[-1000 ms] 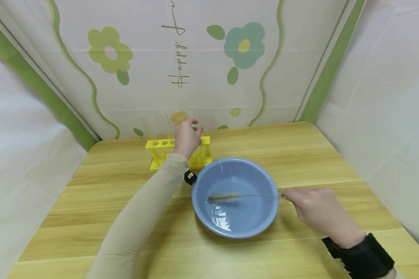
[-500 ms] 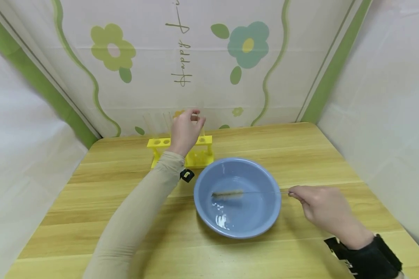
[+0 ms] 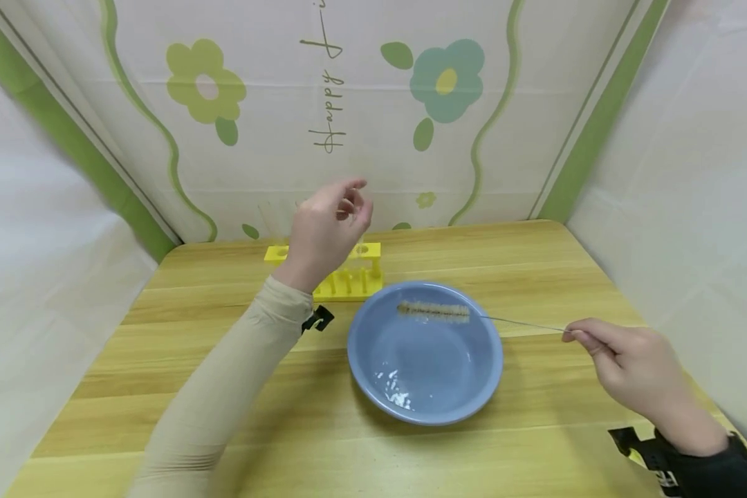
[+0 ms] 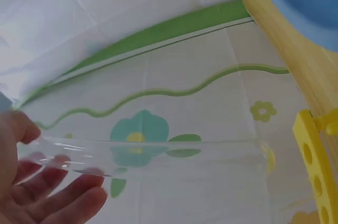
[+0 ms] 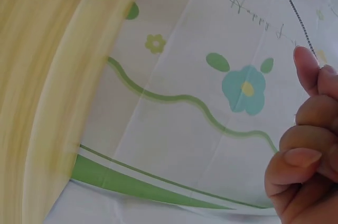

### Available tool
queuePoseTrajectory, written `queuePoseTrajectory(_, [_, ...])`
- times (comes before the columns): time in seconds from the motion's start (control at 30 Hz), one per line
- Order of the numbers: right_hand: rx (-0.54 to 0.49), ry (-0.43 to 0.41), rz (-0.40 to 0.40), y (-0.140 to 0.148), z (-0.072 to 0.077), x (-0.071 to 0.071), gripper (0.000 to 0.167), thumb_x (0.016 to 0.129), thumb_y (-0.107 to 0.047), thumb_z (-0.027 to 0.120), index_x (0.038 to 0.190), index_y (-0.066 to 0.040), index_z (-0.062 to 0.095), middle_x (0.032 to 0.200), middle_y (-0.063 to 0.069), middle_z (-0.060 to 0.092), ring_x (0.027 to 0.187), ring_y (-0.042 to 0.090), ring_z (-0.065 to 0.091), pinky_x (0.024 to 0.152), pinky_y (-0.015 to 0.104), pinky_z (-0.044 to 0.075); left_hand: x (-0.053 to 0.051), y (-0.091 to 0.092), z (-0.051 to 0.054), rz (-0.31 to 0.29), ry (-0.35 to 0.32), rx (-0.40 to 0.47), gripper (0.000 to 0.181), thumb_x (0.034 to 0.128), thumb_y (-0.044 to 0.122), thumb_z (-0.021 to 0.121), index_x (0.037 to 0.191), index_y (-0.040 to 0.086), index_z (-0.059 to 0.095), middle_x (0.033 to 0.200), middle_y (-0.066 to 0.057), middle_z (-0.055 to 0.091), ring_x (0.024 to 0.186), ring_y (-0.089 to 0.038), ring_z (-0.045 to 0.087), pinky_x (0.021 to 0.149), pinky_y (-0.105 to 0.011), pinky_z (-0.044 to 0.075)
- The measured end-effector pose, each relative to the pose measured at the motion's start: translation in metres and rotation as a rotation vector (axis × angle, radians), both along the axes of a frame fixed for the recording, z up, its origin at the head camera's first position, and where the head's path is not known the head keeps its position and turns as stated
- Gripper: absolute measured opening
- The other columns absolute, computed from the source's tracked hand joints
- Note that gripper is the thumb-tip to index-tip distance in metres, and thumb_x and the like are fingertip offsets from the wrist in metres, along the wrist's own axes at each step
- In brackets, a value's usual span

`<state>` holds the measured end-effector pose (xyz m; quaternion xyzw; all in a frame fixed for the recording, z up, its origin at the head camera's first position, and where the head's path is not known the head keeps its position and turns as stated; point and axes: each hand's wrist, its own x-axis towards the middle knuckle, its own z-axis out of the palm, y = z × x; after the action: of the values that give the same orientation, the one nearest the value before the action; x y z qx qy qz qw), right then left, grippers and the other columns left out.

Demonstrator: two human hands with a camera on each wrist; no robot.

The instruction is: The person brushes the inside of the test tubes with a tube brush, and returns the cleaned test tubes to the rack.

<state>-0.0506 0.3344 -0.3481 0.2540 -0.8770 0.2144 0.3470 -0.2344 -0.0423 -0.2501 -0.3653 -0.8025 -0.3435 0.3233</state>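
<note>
My left hand (image 3: 326, 232) is raised above the yellow test tube rack (image 3: 348, 296) at the back of the table. Its thumb and fingers hold a clear glass test tube (image 4: 211, 156) near one end; the left wrist view shows the tube's rounded far end out of the rack. On the right, my right hand (image 3: 635, 366) pinches the thin twisted-wire handle of a test tube brush (image 3: 434, 312). The pale bristles hang over the far part of a blue basin (image 3: 413, 370) with water in it. In the head view the held tube is barely visible.
Faint clear tubes (image 3: 266, 220) stand at the rack's left end, partly hidden by my left hand and arm. A printed flower cloth (image 3: 255, 166) rises behind the wooden table (image 3: 566, 277). White cloth hangs on both sides.
My left hand has risen from the rack, bringing the test tube up. My right hand has moved right and drawn the brush up and rightward from low in the basin.
</note>
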Motion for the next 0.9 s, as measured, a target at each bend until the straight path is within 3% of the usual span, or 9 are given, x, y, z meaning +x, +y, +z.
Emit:
queuePoseTrajectory(0.1, [-0.046,-0.021,0.008,0.005,0.001,0.003,0.042,0.105,-0.033,0.048,0.091,-0.003,0.073,0.08,0.001,0.071,0.048,-0.01,0.021,0.047,0.01,0.024,0.01,-0.009,-0.007,-0.119,0.086,-0.158,0.031,0.0929,0.007,0.067,0.122,-0.002,0.063,0.096,-0.012,0.066,0.074,-0.02,0.068,0.068,-0.026,0.057])
queuePoseTrajectory(0.2, [-0.082,-0.042,0.018,0.009,0.001,0.005,0.034,0.104,-0.026,0.053,0.09,-0.002,0.073,0.084,-0.008,0.07,0.049,-0.01,0.02,0.048,0.01,0.027,0.02,-0.021,-0.018,-0.243,0.087,-0.381,0.035,0.0913,0.01,0.072,0.124,0.002,0.063,0.101,-0.01,0.065,0.071,-0.016,0.065,0.063,-0.022,0.055])
queuePoseTrajectory(0.27, [-0.096,-0.05,0.025,0.01,0.001,0.005,0.03,0.103,-0.021,0.055,0.09,-0.001,0.073,0.087,-0.012,0.069,0.048,-0.009,0.021,0.049,0.01,0.029,0.027,-0.028,-0.026,-0.28,0.092,-0.524,0.036,0.0893,0.014,0.075,0.123,0.005,0.064,0.102,-0.009,0.064,0.069,-0.014,0.062,0.06,-0.021,0.053])
queuePoseTrajectory(0.37, [-0.108,-0.058,0.03,0.011,-0.001,0.006,0.026,0.103,-0.015,0.056,0.09,0.0,0.072,0.089,-0.014,0.069,0.046,-0.008,0.021,0.05,0.011,0.031,0.036,-0.038,-0.039,-0.256,0.156,-0.664,0.036,0.0845,0.016,0.08,0.117,0.009,0.066,0.093,-0.006,0.062,0.066,-0.013,0.059,0.054,-0.022,0.051])
queuePoseTrajectory(0.5, [-0.116,-0.072,0.027,0.01,-0.002,0.007,0.021,0.101,-0.01,0.057,0.09,-0.002,0.073,0.089,-0.015,0.068,0.044,-0.006,0.021,0.049,0.01,0.03,0.044,-0.049,-0.05,-0.184,0.253,-0.718,0.035,0.0811,0.016,0.083,0.11,0.009,0.065,0.084,-0.005,0.061,0.064,-0.016,0.058,0.047,-0.024,0.047])
queuePoseTrajectory(0.57, [-0.122,-0.075,0.025,0.009,-0.002,0.007,0.02,0.101,-0.009,0.057,0.09,-0.003,0.073,0.09,-0.017,0.068,0.044,-0.006,0.023,0.048,0.01,0.029,0.048,-0.052,-0.051,-0.161,0.282,-0.736,0.033,0.0825,0.016,0.082,0.109,0.01,0.064,0.08,-0.005,0.061,0.062,-0.017,0.057,0.046,-0.024,0.045])
queuePoseTrajectory(0.67, [-0.129,-0.089,0.041,0.007,-0.002,0.008,0.021,0.101,-0.01,0.057,0.091,-0.001,0.073,0.091,-0.016,0.069,0.05,-0.01,0.038,0.05,0.009,0.032,0.054,-0.055,-0.051,-0.127,0.328,-0.782,0.028,0.0859,0.013,0.079,0.109,0.009,0.063,0.077,-0.004,0.058,0.06,-0.017,0.053,0.044,-0.022,0.042])
queuePoseTrajectory(0.8, [-0.121,-0.1,0.071,0.003,-0.003,0.008,0.019,0.101,-0.008,0.057,0.093,0.001,0.073,0.091,-0.012,0.071,0.073,-0.01,0.06,0.06,0.009,0.044,0.061,-0.055,-0.048,-0.089,0.394,-0.829,0.025,0.088,0.007,0.075,0.11,0.007,0.063,0.078,-0.005,0.059,0.06,-0.018,0.051,0.046,-0.022,0.042])
queuePoseTrajectory(0.9, [-0.132,-0.11,0.093,0.0,-0.004,0.008,0.02,0.101,-0.01,0.057,0.095,0.001,0.073,0.091,-0.011,0.071,0.075,-0.011,0.061,0.064,0.008,0.046,0.065,-0.055,-0.047,-0.073,0.427,-0.838,0.025,0.0887,0.006,0.074,0.112,0.006,0.063,0.08,-0.005,0.06,0.061,-0.018,0.053,0.048,-0.022,0.045])
